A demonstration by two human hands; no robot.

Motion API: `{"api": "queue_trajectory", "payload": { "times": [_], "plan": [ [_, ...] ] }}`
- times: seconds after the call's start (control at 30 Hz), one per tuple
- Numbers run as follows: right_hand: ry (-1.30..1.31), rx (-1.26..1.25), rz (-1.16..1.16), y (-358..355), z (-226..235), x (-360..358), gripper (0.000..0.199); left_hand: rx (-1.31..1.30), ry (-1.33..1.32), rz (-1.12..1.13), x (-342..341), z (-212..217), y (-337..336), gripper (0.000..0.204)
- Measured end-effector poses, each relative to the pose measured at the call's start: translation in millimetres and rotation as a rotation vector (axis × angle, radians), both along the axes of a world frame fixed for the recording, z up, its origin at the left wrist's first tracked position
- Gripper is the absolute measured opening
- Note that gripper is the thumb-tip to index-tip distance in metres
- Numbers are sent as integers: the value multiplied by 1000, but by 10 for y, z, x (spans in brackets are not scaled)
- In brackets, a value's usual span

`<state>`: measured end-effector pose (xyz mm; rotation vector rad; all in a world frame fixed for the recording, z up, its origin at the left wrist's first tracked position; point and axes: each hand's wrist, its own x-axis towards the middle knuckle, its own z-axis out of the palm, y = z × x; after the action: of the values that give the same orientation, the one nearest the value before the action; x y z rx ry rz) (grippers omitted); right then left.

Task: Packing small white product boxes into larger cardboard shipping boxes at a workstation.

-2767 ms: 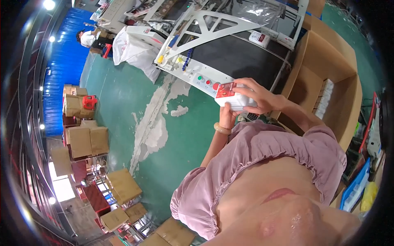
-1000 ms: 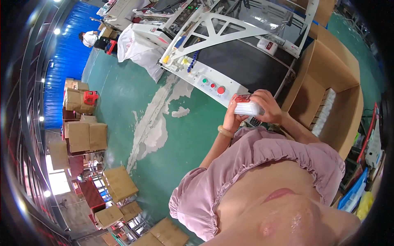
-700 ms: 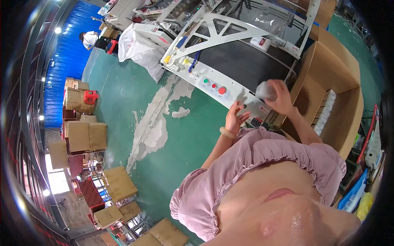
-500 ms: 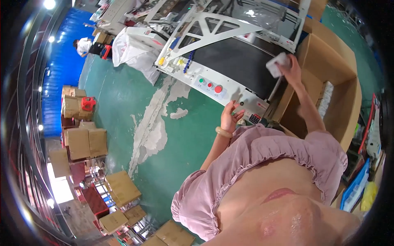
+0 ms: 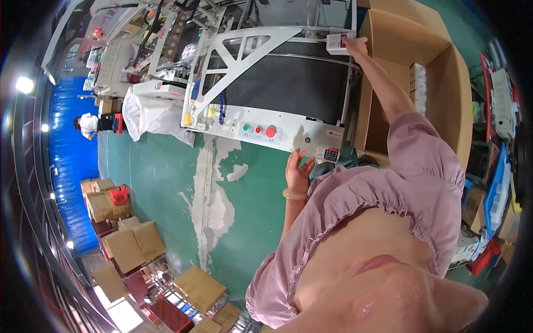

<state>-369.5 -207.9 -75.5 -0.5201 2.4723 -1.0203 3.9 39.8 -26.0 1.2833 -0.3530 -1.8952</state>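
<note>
The right hand (image 5: 356,48) has its fingers closed on one end of a white pack (image 5: 334,45) at the far right corner of the black belt (image 5: 283,83); the pack's reddish label (image 5: 343,41) is too small to read. The left hand (image 5: 298,174) is empty, fingers loosely parted, beside the control panel (image 5: 291,135), which bears a red mark (image 5: 335,133), likewise illegible.
</note>
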Motion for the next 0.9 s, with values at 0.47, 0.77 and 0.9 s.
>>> {"api": "queue_trajectory", "payload": {
  "times": [0.47,0.77,0.9],
  "plan": [
    [379,-742,299,1182,-49,-393,37,138,169,-572,-2088,-6,-2,26],
    [426,752,291,3397,-1868,-1763,66,-43,-17,-1027,-3878,-2966,756,41],
    [616,764,261,3612,-2444,-1992,77,19,149,-1149,-4204,-4324,1460,54]
  ]
}}
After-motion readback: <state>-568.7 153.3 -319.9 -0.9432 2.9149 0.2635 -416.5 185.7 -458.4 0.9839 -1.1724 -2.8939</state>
